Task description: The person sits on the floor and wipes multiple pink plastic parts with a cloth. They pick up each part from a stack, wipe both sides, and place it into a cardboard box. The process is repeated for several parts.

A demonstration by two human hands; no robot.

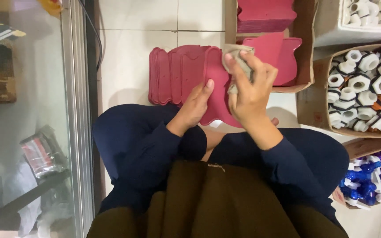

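Red cards (179, 72) fan across your lap over the tiled floor (133, 26); a box (307, 53) holds more. Your left hand (195, 105) pinches one card's edge, so keep it flat. Right hand (250, 90) fingers press a grey cloth (239, 55); wipe evenly.

The floor (133, 39) has big white tiles. A fanned pile of dark red cards (175, 75) lies on it. Cardboard boxes sit on it too: one with red cards (306, 53), one with white caps (309, 105).
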